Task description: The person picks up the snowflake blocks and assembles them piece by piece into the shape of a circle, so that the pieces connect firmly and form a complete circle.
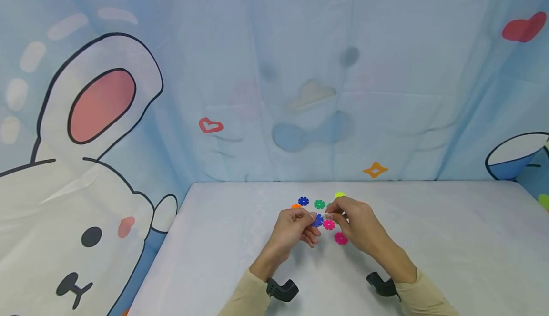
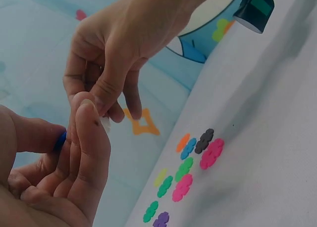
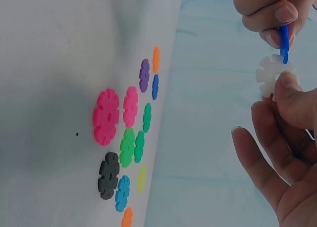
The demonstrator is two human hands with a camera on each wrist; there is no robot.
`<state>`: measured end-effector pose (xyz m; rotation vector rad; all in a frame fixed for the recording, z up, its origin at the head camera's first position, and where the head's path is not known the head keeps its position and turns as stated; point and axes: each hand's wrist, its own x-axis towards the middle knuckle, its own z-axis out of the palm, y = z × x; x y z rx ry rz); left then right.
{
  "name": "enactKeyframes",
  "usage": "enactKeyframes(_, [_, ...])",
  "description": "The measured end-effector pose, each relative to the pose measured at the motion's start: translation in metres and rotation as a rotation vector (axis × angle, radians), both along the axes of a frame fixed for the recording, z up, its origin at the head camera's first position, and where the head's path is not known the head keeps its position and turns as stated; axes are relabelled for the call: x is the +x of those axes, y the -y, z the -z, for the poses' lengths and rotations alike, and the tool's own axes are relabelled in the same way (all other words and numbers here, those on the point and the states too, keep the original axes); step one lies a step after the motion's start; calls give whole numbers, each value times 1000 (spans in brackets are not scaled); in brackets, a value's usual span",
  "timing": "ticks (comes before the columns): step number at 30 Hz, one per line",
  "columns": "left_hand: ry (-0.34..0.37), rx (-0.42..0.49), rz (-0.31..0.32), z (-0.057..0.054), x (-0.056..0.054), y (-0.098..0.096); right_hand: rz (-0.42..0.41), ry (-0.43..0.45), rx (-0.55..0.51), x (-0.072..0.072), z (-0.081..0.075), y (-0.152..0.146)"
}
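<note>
Between its thumb and fingers, the left hand (image 1: pixel 290 232) pinches a blue notched snowflake disc (image 3: pixel 284 44), seen edge-on in the right wrist view. A translucent white snowflake disc (image 3: pixel 268 73) is pinched by the right hand (image 1: pixel 363 224), its other fingers loosely spread. The two discs meet at their rims above the table; whether their slots interlock I cannot tell. In the left wrist view the left fingers hide most of both discs.
Several loose snowflake discs lie on the white table (image 1: pixel 206 259): pink (image 3: pixel 106 116), black (image 3: pixel 108 176), light green (image 3: pixel 127 148), purple (image 3: pixel 144 75) and others. A blue printed curtain (image 1: pixel 300 68) hangs behind the table.
</note>
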<state>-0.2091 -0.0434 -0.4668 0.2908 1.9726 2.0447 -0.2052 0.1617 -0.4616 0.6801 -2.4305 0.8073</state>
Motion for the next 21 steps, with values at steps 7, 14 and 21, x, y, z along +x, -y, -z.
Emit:
enactKeyframes(7, [10,-15,8,0,1,0,-44,-61,-34,0,1,1])
enactKeyframes(14, [36,-28,-28,1,5,-2,-26,-150,-14,5,5,7])
enactKeyframes(21, [52,-7,-38,1,3,-2,-14,-239,-21,4,6,11])
